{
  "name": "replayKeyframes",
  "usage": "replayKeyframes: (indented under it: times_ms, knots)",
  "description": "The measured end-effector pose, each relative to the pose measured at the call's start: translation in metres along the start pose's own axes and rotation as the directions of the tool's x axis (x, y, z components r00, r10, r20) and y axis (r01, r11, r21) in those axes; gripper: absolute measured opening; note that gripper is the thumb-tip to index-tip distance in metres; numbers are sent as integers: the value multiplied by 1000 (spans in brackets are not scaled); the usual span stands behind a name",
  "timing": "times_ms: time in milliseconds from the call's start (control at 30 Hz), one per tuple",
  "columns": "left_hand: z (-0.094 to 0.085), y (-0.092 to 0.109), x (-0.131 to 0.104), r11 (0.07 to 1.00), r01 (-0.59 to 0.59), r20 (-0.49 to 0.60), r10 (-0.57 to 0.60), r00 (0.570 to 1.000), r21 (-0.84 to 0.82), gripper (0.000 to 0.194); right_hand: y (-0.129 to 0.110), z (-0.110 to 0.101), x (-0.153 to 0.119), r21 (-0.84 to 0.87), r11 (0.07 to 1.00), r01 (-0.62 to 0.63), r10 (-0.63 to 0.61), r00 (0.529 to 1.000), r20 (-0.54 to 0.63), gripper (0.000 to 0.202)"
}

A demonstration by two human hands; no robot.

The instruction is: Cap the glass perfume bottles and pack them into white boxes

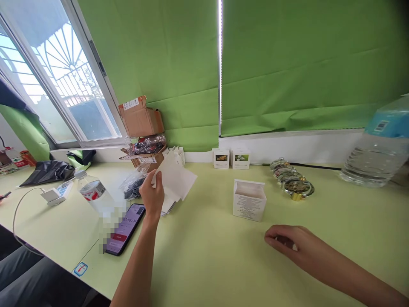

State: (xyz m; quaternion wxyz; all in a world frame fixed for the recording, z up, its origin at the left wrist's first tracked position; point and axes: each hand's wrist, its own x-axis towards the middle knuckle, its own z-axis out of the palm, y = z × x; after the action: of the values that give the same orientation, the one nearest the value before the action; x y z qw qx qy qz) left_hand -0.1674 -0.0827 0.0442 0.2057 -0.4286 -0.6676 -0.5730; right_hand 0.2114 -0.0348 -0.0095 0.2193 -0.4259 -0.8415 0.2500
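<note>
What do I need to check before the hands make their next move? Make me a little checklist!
1. White box upright with its top open: ok, it stands on the table and I can see into its opening.
2. White box empty: cannot tell, its bottom is hidden.
3. Left hand gripping the white paper: cannot tell, the fingers overlap the paper, but a firm pinch isn't clear.
4. Right hand on the box: not ok, it is apart from it.
5. Bracelets away from both hands: ok, they lie behind the right hand, untouched.
6. Phone screen lit: ok.
</note>
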Motion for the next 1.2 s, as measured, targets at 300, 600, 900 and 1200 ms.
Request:
replayKeyframes:
  times_ms: [300,600,900,1200]
  knots:
    - [6,30,-22,984,-176,-71,173,982,-40,23,-33,4,-13,222,975,-6,-41,978,205,34]
    - [5,78,-61,865,-481,-112,469,876,-139,29,-64,3,-29,526,850,8,-115,978,172,54]
    - [0,99,-89,750,-422,220,587,779,-509,48,-65,13,-26,704,709,-40,68,998,-11,33]
    - [7,118,-110,766,284,674,250,695,-577,29,-62,-1,-18,885,466,4,-65,997,29,38]
